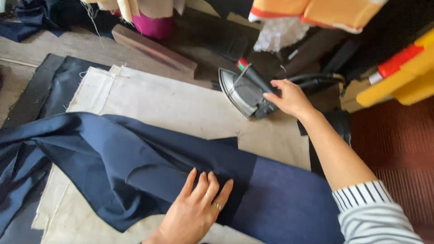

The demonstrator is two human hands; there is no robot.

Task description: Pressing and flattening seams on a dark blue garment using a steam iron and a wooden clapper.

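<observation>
A dark navy cloth (135, 158) lies spread over a beige ironing cover (181, 104). My left hand (196, 208) rests flat on the cloth near the bottom edge, fingers together and stretched out, a ring on one finger. My right hand (289, 97) reaches to the far right and touches the handle of a black steam iron (246, 90), which is tipped up on its side so its metal soleplate faces left. The fingers curl onto the handle; how firmly they grip it I cannot tell.
A wooden block (153, 49) lies behind the cover. A pink container (156, 25) and piles of fabric sit at the back. Orange cloth (325, 11) hangs top right, with a yellow and red object (402, 72) at the right edge. Iron cords (316, 79) trail right.
</observation>
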